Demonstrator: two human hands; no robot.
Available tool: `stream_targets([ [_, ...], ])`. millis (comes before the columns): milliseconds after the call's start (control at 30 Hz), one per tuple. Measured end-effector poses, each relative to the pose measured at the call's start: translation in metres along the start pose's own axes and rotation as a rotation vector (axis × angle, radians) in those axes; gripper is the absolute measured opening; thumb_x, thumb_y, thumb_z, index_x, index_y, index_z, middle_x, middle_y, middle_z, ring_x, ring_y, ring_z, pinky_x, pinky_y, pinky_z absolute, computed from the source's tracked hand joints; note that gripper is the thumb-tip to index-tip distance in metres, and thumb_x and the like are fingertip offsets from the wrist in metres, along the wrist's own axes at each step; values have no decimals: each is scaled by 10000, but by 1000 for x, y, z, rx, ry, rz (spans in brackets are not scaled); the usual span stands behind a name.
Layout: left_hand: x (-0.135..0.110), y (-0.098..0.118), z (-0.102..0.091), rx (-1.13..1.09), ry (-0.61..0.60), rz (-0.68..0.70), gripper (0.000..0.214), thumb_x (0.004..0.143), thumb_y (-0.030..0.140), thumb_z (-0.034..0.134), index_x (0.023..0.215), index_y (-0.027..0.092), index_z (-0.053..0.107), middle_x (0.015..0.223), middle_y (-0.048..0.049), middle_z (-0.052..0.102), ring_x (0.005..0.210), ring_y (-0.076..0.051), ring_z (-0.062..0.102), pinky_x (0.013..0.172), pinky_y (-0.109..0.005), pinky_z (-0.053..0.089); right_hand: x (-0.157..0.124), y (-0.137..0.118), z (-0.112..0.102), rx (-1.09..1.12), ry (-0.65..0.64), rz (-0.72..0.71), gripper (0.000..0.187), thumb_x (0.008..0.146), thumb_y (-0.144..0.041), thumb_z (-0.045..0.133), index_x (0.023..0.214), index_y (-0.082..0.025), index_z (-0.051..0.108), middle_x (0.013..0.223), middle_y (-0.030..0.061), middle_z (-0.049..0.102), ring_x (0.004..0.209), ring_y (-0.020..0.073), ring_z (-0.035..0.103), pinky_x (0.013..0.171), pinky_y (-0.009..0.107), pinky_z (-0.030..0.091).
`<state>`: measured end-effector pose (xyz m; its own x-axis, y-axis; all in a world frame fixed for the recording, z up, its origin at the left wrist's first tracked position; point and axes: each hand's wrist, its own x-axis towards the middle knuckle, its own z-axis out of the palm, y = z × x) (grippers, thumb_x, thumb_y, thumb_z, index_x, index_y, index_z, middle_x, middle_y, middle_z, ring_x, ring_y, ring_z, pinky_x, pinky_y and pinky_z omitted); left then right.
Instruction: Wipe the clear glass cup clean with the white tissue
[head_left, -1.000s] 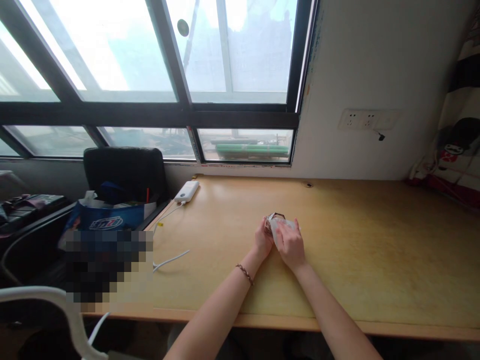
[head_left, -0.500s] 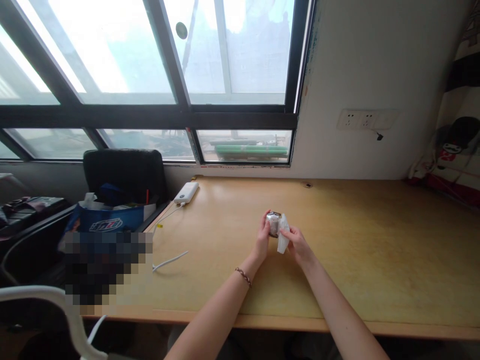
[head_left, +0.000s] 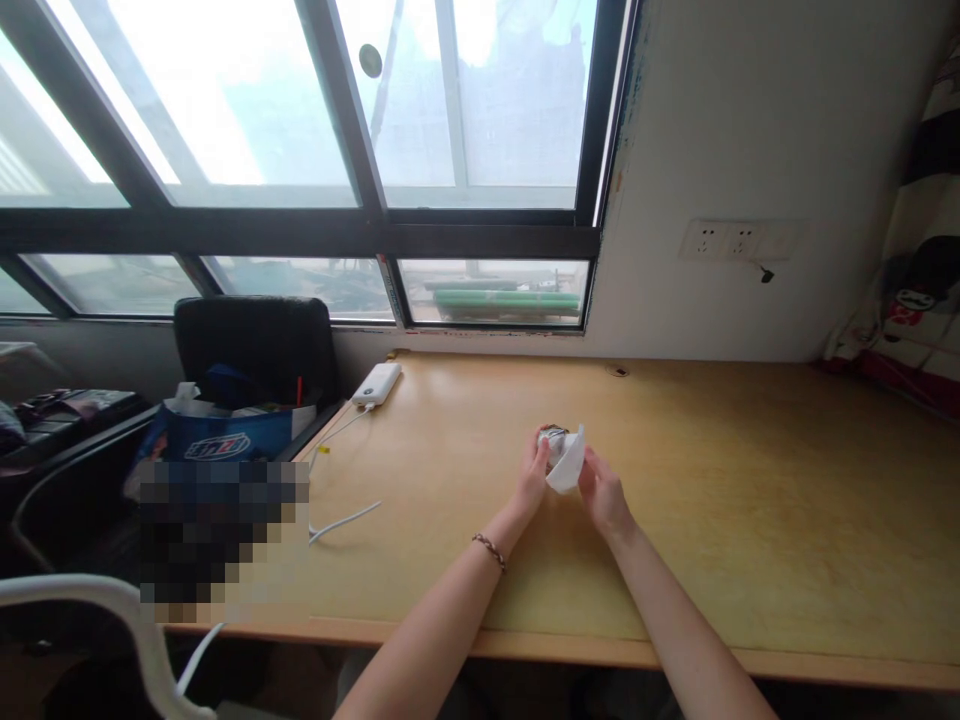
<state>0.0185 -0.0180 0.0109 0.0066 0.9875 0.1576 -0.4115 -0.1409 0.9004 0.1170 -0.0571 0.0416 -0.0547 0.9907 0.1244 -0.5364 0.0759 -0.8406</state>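
Angling inward, left grip point(head_left: 534, 474) faces right grip point(head_left: 604, 494) across tissue point(head_left: 568, 468)

This looks like a lived-in room, a home study or a small private office; which of the two cannot be told. A broad, honey-coloured, wood-look surface point(head_left: 757, 500) stands against a plain, pale painted wall point(head_left: 712, 120) fitted with a white, rectangular socket panel point(head_left: 724, 240). Above it, a large dark-framed glass window point(head_left: 480, 238) lets in daylight. A black, padded, high-backed chair point(head_left: 251, 340) sits alongside, bearing a glossy blue printed bag point(head_left: 180, 430) stuffed with belongings. A white, slab-shaped power bank point(head_left: 377, 384) trails a thin white cable point(head_left: 341, 427), and cream, black and red cartoon-patterned fabric point(head_left: 919, 215) hangs at the far right.
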Motion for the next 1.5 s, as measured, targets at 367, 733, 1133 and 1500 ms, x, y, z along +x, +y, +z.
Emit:
stream_targets([
  [367,3,9,-8,-431,141,-462,466,665,586,490,691,127,565,562,-41,596,512,-153,556,544,-277,437,-10,-6,8,-1251,-214,-580,253,809,-364,433,895,-199,605,826,49,630,797,183,551,1031,442,130],
  [733,-3,6,-10,-508,-81,-712,529,690,598,449,875,124,594,753,-80,640,637,-202,581,585,-335,445,-8,-4,1,-1358,-146,-571,314,849,-295,362,1096,-231,545,1102,49,583,1122,216,428,1035,458,93],
  [1133,-3,-3,-3,-299,39,-311,474,712,563,459,803,113,579,753,-63,626,694,-169,577,674,-278,435,-8,5,7,-1168,-94,-493,283,799,-354,468,1007,-220,604,1025,79,621,980,214,532,1029,425,123],
  [1500,-2,5,1,-49,88,-2,383,726,475,503,937,158,540,850,-63,603,769,-174,554,729,-291,411,-2,-1,6,-263,-50,43,281,750,-395,514,792,-155,656,744,44,659,737,209,592,701,315,445],
])
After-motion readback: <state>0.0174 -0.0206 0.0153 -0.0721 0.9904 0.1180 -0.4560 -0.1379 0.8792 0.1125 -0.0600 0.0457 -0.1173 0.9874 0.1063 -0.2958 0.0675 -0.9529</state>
